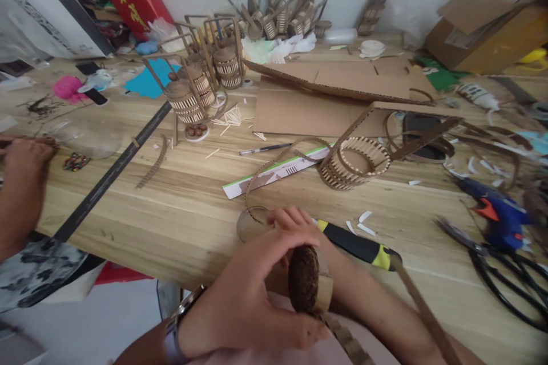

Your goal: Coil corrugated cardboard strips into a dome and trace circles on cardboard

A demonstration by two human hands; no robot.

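Note:
My left hand (pixel 244 302), with a watch on its wrist, grips a small round dark-brown disc (pixel 303 279) between thumb and fingers. Cardboard wraps the disc's edge, and a ridged cardboard strip (pixel 349 342) hangs below it. My right hand (pixel 295 225) is behind the left, with its fingers curled; what they hold, if anything, is hidden. Beside my right wrist lies a black-and-yellow utility knife (pixel 355 245). A thin cardboard strip (pixel 257 174) curves over the table near my right fingers. Farther back stands an open slatted cardboard basket (pixel 342 174) with a tall handle.
Scissors (pixel 479 251) and a blue glue gun (pixel 503 214) lie at right. Cardboard sheets (pixel 312 111) and several finished little baskets (pixel 186 100) stand behind. A black strip (pixel 115 168) crosses the left side, near another person's hand (pixel 28 157). A pen (pixel 265 149) lies mid-table.

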